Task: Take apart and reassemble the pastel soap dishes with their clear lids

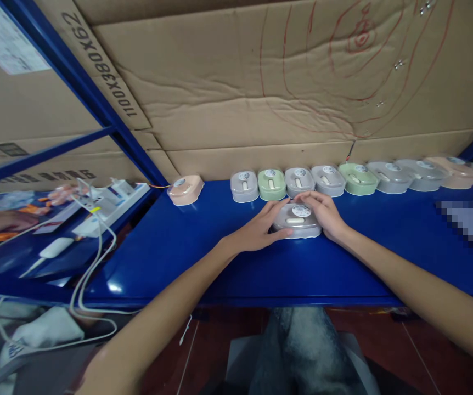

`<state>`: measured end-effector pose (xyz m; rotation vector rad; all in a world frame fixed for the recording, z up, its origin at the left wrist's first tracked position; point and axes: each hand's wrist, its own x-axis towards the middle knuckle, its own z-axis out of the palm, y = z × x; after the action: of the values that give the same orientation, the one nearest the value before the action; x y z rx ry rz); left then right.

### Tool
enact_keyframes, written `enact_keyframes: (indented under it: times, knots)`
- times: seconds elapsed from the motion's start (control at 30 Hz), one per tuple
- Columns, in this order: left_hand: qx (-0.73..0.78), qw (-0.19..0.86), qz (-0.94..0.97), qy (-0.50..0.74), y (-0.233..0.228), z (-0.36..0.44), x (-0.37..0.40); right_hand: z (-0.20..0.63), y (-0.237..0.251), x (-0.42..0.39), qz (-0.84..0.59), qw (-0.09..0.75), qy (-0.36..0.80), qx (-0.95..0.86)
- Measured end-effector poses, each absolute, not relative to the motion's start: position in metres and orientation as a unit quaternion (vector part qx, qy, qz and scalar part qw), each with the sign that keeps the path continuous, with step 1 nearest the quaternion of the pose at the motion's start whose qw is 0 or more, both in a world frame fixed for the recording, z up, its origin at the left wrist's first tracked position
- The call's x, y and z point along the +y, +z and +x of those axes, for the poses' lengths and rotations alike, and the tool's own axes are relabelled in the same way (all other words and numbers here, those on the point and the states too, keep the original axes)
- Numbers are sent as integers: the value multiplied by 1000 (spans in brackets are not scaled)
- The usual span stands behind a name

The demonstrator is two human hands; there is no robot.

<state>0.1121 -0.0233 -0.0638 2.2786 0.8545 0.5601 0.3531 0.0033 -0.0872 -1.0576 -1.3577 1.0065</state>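
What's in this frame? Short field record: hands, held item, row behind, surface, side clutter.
left hand: grips left side of grey case
right hand: grips right side of same case
grey case: flat on blue table, round sticker on top
row of cases: grey, green, peach, along cardboard wall
peach case: apart, left of row
power strip: left, white cables

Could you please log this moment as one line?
left hand: on grey case | right hand: on grey case | case: blue shelf, before row of cases
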Motion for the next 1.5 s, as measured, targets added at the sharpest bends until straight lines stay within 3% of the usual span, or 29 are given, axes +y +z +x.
enact_keyframes:
  times: [0.53, 0.83, 1.23, 1.5]
  knots:
    - [303, 282, 877, 246, -68, 114, -22, 349, -84, 0, -463, 536, 452, -542]
    - [351, 226, 881, 222, -49, 100, -33, 355, -88, 7, -433, 531, 479, -550]
    - [655, -39, 746, 115, -41, -9, -123, 350, -89, 7, -411, 549, 493, -534]
    - [764, -144, 629, 2, -29, 13, -67, 348, -89, 7, -406, 561, 493, -527]
